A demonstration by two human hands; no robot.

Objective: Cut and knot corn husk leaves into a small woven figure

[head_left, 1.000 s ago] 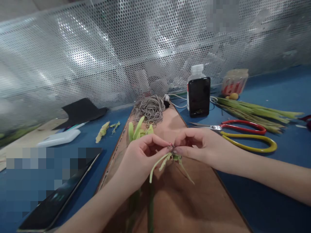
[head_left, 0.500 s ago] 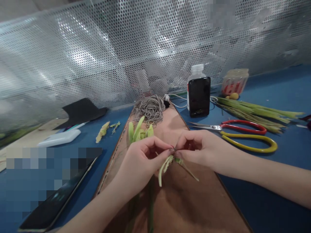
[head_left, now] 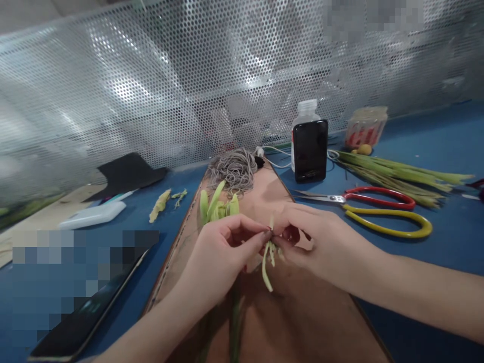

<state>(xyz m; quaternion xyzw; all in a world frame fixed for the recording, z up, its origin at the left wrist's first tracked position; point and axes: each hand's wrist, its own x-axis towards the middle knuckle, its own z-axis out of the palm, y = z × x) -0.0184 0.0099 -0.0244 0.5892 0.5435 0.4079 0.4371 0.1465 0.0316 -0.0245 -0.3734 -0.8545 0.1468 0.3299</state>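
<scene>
My left hand (head_left: 223, 252) and my right hand (head_left: 321, 237) meet over a brown board (head_left: 302, 317). Both are closed, thumb against fingertips, on a small bunch of pale green plant strips (head_left: 266, 272). Loose ends hang below the fingertips, and one pale end pokes up between the hands. The pinched middle is hidden by the fingers. Behind my left hand, light green leafy pieces (head_left: 215, 204) lie on the board, and dark green stems (head_left: 235, 322) run under that wrist. A heap of grey cord (head_left: 234, 171) rests at the board's far end.
Scissors (head_left: 336, 199) with one red and one yellow handle lie right of the board. Beyond them are a black phone (head_left: 310, 151) leaning on a bottle (head_left: 307, 108), a jar (head_left: 366, 126) and long green stalks (head_left: 401, 174). At left lie a white case (head_left: 93, 215) and a dark flat device (head_left: 94, 307).
My right hand has turned and shifted slightly. The hanging strips have swung right and now drop more steeply, and a pale end shows above the fingertips. My left hand has barely moved.
</scene>
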